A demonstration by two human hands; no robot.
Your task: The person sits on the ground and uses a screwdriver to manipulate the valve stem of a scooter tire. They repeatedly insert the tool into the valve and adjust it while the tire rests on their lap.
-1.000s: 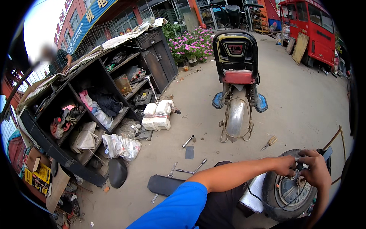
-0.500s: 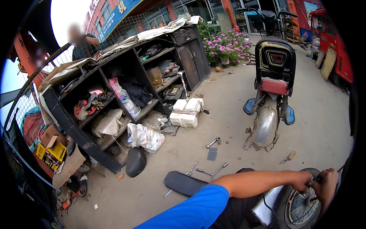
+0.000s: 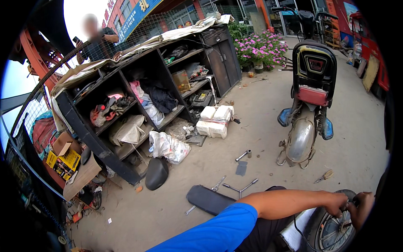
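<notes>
At the lower right a wheel with a black tyre lies tilted in front of me. My left hand reaches across to the tyre's far right side, its fingers curled closed around the edge. Right beside it, my right hand is also closed there, the two nearly touching. Between them a dark bit of the tyre shows; the rest of their grip is hidden. A thin black cable loops beside the wheel, near a pale silvery box-like part.
A long black seat pad, a three-way socket wrench, spanners and pliers lie on the ground. An electric scooter stands ahead. Dark shelving full of odds and ends runs along the left. Behind the fence stands a person.
The view has shifted, so the scene sits further right and slightly lower. Both hands stay at the tyre's edge. The person behind the fence has raised a hand-held dark object.
</notes>
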